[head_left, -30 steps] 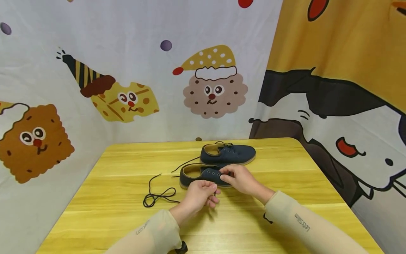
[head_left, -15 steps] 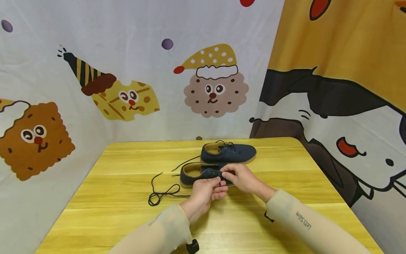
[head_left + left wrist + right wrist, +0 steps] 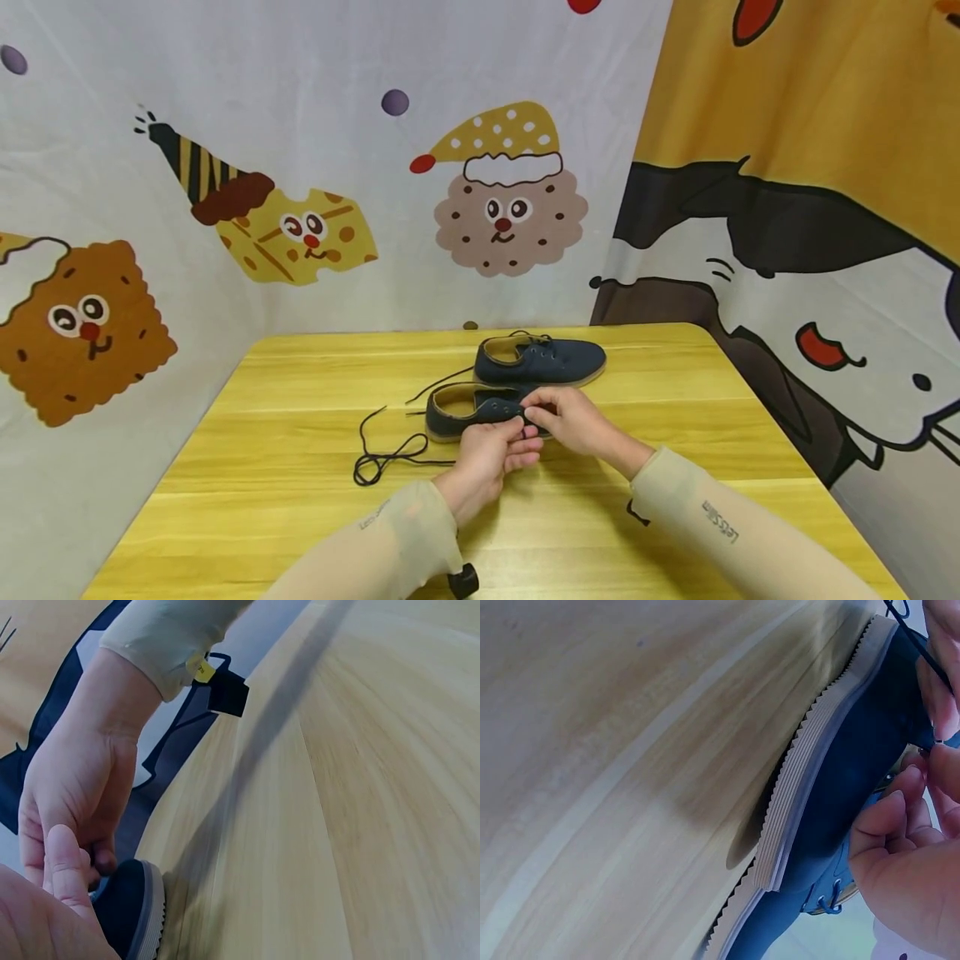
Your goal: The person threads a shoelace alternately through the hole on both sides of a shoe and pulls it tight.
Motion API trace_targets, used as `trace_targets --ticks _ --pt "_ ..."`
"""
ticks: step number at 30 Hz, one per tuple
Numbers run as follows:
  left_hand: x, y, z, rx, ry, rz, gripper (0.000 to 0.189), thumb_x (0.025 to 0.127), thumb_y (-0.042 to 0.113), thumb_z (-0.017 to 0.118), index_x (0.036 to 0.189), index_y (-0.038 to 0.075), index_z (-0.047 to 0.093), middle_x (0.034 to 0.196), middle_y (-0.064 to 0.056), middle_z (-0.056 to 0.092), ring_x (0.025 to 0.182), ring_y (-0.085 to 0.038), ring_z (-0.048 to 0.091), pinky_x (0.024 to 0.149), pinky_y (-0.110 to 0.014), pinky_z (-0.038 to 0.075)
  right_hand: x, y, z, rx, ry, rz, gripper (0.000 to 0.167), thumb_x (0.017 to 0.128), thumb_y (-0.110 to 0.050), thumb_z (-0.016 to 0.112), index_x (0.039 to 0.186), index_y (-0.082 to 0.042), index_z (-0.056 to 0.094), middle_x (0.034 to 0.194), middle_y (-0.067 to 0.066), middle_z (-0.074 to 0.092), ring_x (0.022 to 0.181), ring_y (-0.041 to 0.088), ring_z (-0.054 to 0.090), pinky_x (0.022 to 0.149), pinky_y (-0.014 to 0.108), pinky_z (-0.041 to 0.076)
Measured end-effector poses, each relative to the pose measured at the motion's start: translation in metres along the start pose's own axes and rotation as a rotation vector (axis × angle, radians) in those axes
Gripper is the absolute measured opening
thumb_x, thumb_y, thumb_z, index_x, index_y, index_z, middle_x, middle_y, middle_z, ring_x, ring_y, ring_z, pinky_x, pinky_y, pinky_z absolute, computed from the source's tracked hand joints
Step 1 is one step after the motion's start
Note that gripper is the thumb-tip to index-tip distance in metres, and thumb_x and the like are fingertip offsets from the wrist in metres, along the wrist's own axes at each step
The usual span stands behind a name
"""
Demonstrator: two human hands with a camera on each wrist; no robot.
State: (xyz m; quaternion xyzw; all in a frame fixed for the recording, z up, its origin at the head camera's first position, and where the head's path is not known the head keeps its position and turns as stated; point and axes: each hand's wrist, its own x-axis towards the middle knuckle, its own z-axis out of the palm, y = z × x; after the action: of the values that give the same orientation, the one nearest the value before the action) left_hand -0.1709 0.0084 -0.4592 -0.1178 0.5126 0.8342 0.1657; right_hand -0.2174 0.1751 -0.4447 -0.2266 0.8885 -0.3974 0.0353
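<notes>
A navy shoe [image 3: 444,427] with a tan lining lies side-on, toe to the right, its row of eyelets facing me. My left hand [image 3: 486,457] pinches a dark shoelace [image 3: 922,649] between thumb and forefinger, right at the eyelets; its other fingers are spread loosely. From the toe side, my right hand [image 3: 576,423] pinches the shoe's eyelet edge with thumb and curled fingers. Fingertips of both hands almost meet there, hiding the lace's tip. The rest of the shoelace trails left, into a loose loop on the table. In the left wrist view the shoe's toe [image 3: 124,904] shows below the hands.
Just behind stands a matching navy shoe [image 3: 577,360], laced at its front eyelets, one long lace end trailing left. Both rest on a yellow wood-grain table [image 3: 300,392]. A printed cartoon curtain [image 3: 322,125] hangs behind the table's back edge.
My left hand has moved right and slightly forward, up to the eyelets beside my right fingertips, drawing the loose lace loop rightward. The right hand and both shoes have stayed nearly in place.
</notes>
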Motion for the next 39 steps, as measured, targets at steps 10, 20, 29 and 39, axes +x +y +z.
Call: trace_targets --ticks 10,20,29,39 --pt "0.001 -0.005 0.004 -0.017 0.027 0.022 0.023 0.101 0.01 0.053 0.105 -0.01 0.063 0.088 -0.021 0.07 0.072 -0.022 0.07 0.064 -0.031 0.057 0.0 -0.002 0.002 0.057 -0.023 0.019 0.005 0.093 -0.022 0.068 0.097 -0.021 0.071 0.085 -0.008 0.065 0.073 0.013 0.058 0.065 0.029 0.049" --pt "-0.011 0.006 0.003 -0.074 -0.02 -0.028 0.031 0.092 0.004 0.046 0.12 -0.005 0.055 0.109 -0.022 0.062 0.086 -0.029 0.068 0.068 -0.037 0.057 0.001 -0.004 0.008 0.049 0.016 0.074 0.006 0.091 -0.025 0.071 0.097 -0.022 0.07 0.083 -0.008 0.064 0.072 0.013 0.059 0.064 0.03 0.05" --pt "-0.024 0.016 -0.004 0.003 -0.114 -0.044 0.044 0.098 0.017 0.051 0.137 -0.005 0.046 0.139 -0.027 0.044 0.1 -0.033 0.065 0.072 -0.039 0.056 0.001 -0.003 0.01 -0.031 0.025 0.073 0.005 0.095 -0.024 0.065 0.09 -0.023 0.067 0.078 -0.009 0.062 0.064 0.012 0.054 0.057 0.029 0.047" --pt "-0.034 0.017 -0.016 0.238 -0.135 -0.022 0.045 0.097 0.02 0.056 0.131 -0.008 0.049 0.13 -0.024 0.051 0.095 -0.036 0.066 0.062 -0.041 0.057 0.001 -0.006 0.014 -0.094 0.042 0.015 0.009 0.096 -0.028 0.064 0.092 -0.02 0.066 0.076 -0.01 0.058 0.062 0.011 0.051 0.056 0.028 0.044"
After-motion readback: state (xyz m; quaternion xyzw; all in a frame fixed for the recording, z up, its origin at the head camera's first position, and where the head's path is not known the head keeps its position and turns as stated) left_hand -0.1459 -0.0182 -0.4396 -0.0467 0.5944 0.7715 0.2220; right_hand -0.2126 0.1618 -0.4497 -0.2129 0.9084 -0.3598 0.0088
